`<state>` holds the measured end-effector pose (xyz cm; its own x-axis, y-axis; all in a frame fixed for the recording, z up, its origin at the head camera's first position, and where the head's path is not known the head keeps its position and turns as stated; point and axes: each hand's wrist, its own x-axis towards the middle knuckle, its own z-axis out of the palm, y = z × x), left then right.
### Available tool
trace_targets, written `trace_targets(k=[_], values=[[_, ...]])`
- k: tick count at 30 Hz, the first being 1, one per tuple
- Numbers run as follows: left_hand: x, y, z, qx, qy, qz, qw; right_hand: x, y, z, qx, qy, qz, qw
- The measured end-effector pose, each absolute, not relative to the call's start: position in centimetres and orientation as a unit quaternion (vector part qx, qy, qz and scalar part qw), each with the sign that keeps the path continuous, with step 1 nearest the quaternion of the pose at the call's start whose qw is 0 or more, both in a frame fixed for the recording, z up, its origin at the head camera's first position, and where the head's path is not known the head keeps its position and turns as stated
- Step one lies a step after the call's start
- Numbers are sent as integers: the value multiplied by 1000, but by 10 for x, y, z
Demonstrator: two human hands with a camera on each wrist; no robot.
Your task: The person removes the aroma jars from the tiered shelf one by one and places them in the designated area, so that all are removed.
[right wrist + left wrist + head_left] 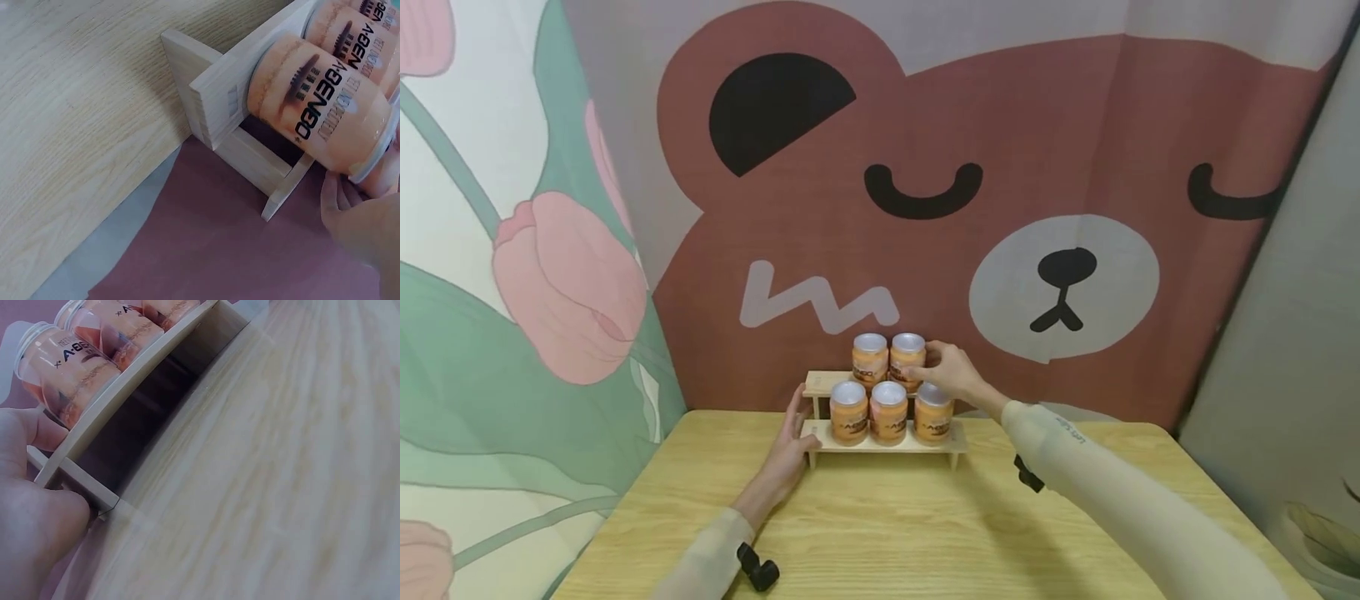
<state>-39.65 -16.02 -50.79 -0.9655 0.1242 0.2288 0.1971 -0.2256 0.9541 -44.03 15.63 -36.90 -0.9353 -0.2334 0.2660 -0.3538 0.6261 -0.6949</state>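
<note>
A two-tier wooden rack (827, 432) stands at the table's far edge with orange cans with silvery lids on both tiers. My left hand (787, 454) grips the rack's left end, its thumb at the lower shelf's front corner. In the left wrist view that hand (37, 506) holds the rack beside the nearest can (69, 369). My right hand (953, 372) pinches the upper tier's right can (908, 354) between thumb and fingers. Left of it stands another can (869, 358). Three cans line the lower shelf, the right one (319, 103) largest in the right wrist view.
The rack stands on a light wood-grain table (880, 525). Behind it hangs a curtain (1037, 150) with a brown bear print, and a tulip-print curtain (572, 283) hangs at the left. Each sleeve carries a small black device, one at the left wrist (757, 568).
</note>
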Motion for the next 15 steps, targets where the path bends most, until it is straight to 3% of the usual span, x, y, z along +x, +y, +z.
trace_targets(k=[15], values=[[-394,-165,-507,-134,-667,-732,27,-438,145,-377,148,-887,421,114]])
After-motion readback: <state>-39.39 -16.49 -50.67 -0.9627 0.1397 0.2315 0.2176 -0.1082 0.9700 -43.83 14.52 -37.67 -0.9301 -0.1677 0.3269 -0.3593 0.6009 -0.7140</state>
